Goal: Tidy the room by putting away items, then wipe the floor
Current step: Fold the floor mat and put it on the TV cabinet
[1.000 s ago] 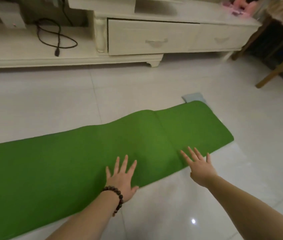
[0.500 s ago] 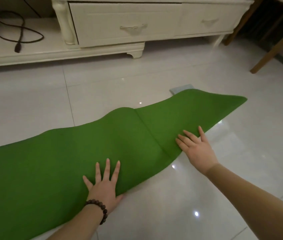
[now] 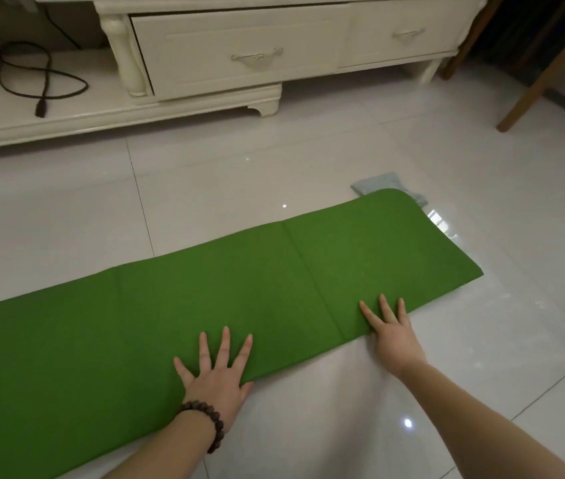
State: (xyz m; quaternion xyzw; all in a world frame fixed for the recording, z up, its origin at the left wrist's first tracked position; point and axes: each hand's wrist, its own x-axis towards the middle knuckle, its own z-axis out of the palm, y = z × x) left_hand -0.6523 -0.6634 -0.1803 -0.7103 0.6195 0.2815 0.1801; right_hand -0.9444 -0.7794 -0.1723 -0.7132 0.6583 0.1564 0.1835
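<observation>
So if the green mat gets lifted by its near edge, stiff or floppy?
Probably floppy: the mat lies thin with fold creases, so it would likely bend there. It may slide easily on the glossy floor.

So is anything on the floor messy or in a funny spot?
Yes. A pale folded cloth lies on the floor tiles, partly tucked under the far corner of the green mat. A black cable also sprawls loose on the low cabinet shelf, unplugged at one end.
</observation>
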